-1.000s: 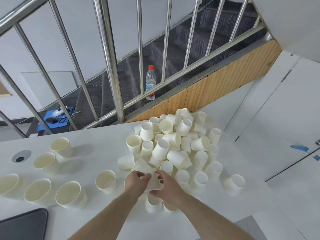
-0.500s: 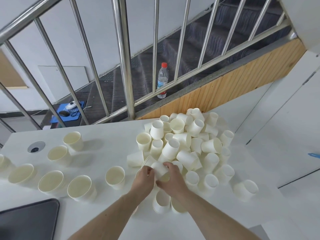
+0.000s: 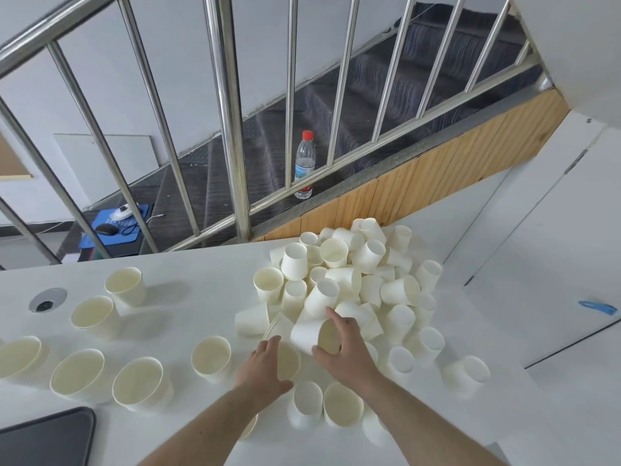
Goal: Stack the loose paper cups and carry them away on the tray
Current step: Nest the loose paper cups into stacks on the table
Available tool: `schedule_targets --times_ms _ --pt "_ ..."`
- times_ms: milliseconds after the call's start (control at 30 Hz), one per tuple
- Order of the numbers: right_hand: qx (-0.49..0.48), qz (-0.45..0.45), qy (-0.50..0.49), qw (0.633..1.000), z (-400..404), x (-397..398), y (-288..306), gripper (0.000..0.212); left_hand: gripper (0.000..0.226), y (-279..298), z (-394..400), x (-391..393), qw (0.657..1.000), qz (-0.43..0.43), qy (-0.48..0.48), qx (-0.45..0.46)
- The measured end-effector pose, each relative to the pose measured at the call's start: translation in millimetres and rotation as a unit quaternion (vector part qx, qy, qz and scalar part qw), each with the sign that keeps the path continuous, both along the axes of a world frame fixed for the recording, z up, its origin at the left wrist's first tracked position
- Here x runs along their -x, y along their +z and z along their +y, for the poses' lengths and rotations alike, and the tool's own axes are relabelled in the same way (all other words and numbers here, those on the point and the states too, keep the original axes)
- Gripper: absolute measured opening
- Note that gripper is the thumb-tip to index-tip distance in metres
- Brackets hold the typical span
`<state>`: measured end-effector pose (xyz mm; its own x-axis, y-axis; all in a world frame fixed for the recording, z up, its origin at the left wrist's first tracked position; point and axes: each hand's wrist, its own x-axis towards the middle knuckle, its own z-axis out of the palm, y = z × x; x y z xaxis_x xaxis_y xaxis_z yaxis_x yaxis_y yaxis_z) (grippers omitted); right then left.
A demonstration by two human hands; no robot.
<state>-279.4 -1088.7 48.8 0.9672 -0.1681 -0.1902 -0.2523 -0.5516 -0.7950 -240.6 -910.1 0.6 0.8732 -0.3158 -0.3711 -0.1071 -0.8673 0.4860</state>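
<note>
The job looks barely begun. A big heap of loose white paper cups (image 3: 349, 280) lies jumbled on the right of the white worktop (image 3: 188, 284) — most on their sides or tipped, none visibly nested into a tall column. To the left, separate cream-lined paper cups (image 3: 124, 285) stand upright and well apart in two rough rows; a few may be short stacks (the rims look doubled, though I cannot be sure).

At the near edge of the heap, the right hand (image 3: 346, 351) has its fingers curled round a tilted white cup (image 3: 311, 334), mouth toward the person. The left hand (image 3: 262, 368) grips an upright cup (image 3: 285, 359) just beside it, fingers wrapped on its wall; the two cups are close, possibly touching. My reading: one is about to be nested into the other.

Nearly everything is left — the heap, the standing cups, the carrying. The dark flat tray (image 3: 43, 438) sits at the near-left corner, with no cups on the part in view.

Beyond the worktop's far edge runs a steel stair railing (image 3: 232, 129) over dark carpeted steps, where a clear plastic bottle with a red cap (image 3: 305, 164) stands. White cabinet panels fill the right.
</note>
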Motion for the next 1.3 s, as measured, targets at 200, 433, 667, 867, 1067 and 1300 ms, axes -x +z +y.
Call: schedule_targets --times_ms 200,433,667,867,1067,1300 --pt "0.008 0.002 0.024 1.000 3 0 -3 0.082 0.074 1 2 -1 0.997 -0.040 -0.001 0.065" --pt "-0.043 0.048 0.047 0.997 17 -9 -4 0.079 0.062 27 2 -3 0.983 -0.097 -0.016 0.153" --pt "-0.035 0.073 0.100 0.992 19 -1 2 0.072 0.062 33 5 5 0.983 -0.051 0.031 0.172" --pt "0.218 0.083 0.198 0.952 -7 32 1 0.079 0.074 41 2 8 0.979 -0.067 0.077 0.177" --pt "0.335 0.121 0.306 0.883 -16 59 -17 0.078 0.071 45 -8 22 0.974 -0.063 0.101 0.191" --pt "0.357 0.023 0.312 0.880 -8 64 -9 0.060 0.066 58 -17 30 0.966 -0.074 0.124 0.215"
